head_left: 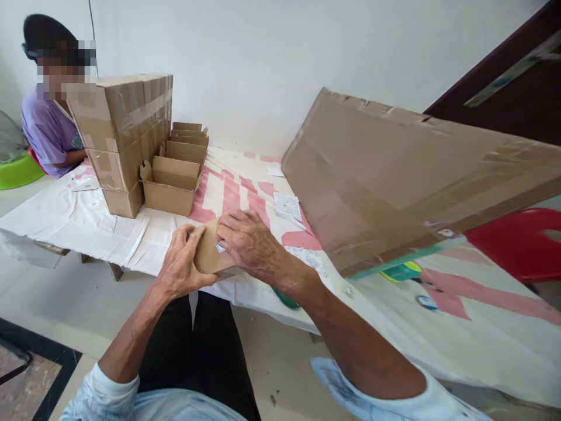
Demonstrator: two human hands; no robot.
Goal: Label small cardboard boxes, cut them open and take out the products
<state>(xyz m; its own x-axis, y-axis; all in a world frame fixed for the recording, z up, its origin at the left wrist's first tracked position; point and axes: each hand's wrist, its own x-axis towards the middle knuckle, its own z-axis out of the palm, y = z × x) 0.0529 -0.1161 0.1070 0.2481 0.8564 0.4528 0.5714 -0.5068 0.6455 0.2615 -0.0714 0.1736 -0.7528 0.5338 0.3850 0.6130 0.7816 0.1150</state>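
A small closed cardboard box (207,250) is at the near edge of the cloth-covered table, in front of my lap. My left hand (182,263) grips its left side, thumb along the near side and fingers at the far side. Over the top of the box is my right hand (248,242), its fingers bent and pressed together on a small white label (220,247). Part of the label shows below the fingertips; the rest is hidden under them. The right end of the box is covered by my right hand.
Several open cardboard boxes (170,193) stand in a row beside a stack of taped cartons (127,128). A large cardboard sheet (394,175) leans across the table's right. Sticker sheets (287,206) lie between. A person (50,126) sits at the far left; a red chair (517,242) is at right.
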